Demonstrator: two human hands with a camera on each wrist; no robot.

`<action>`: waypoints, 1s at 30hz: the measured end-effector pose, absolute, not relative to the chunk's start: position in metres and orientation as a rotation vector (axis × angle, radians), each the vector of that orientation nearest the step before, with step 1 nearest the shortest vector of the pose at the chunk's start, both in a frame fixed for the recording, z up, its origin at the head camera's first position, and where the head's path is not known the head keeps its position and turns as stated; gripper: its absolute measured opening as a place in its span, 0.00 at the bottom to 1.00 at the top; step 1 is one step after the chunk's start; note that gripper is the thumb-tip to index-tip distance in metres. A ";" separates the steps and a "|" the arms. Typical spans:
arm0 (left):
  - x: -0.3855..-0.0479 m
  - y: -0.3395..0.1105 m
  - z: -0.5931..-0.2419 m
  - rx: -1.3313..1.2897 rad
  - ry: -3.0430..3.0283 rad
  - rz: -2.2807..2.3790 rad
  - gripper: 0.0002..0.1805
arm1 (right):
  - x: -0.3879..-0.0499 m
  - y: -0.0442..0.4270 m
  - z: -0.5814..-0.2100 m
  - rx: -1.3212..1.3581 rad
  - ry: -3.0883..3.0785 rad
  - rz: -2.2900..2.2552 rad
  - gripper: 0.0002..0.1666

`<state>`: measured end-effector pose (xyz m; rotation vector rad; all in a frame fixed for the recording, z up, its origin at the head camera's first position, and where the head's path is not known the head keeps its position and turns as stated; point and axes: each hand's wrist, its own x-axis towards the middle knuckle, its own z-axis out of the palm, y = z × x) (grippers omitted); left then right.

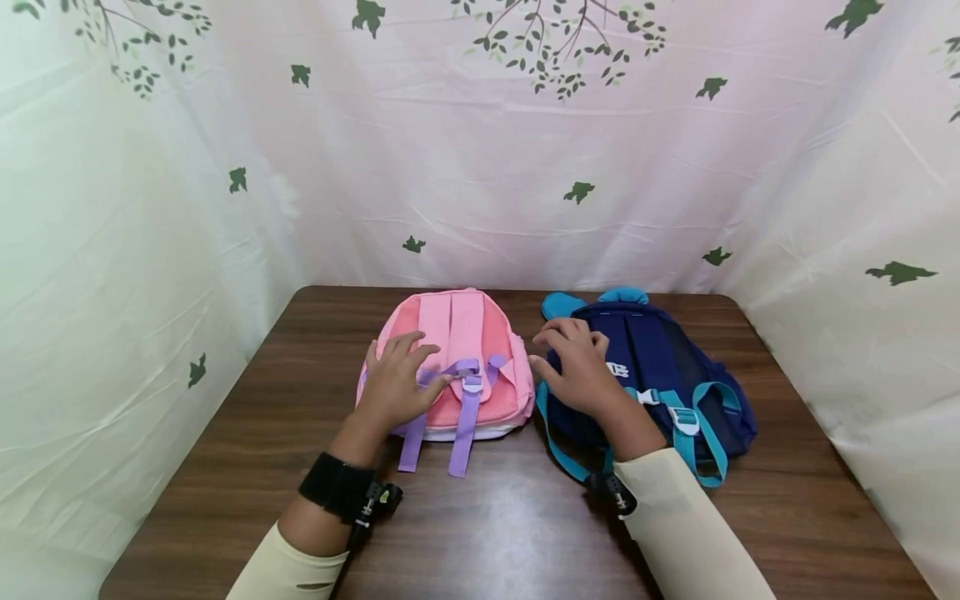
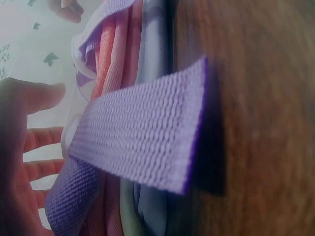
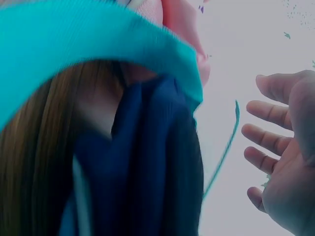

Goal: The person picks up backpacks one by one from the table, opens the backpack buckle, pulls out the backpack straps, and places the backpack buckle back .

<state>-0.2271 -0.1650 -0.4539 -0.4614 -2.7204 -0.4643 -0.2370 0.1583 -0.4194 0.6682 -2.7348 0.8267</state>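
Note:
A pink backpack (image 1: pixel 468 325) lies strap side up on the table, its purple webbing straps (image 1: pixel 466 427) hanging toward me. Over its left part is my left hand (image 1: pixel 397 385), fingers spread and nothing held. A purple strap end (image 2: pixel 138 130) fills the middle of the left wrist view. To the right lies a navy backpack (image 1: pixel 678 354) with teal straps (image 1: pixel 718 442) and white buckles. My right hand (image 1: pixel 573 367) is above its left edge, fingers parted and loosely bent. In the right wrist view that hand (image 3: pixel 290 137) looks apart from the navy fabric (image 3: pixel 152 157).
The brown wooden table (image 1: pixel 495 533) carries both bags side by side near its far edge. A pale curtain (image 1: pixel 480 167) with leaf and bird prints stands behind and along both sides. A black band (image 1: pixel 337 487) circles my left wrist.

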 end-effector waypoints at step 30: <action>-0.222 -0.168 -0.456 -0.412 -2.795 -0.415 0.32 | -0.259 0.113 -0.429 0.793 -2.881 0.899 0.18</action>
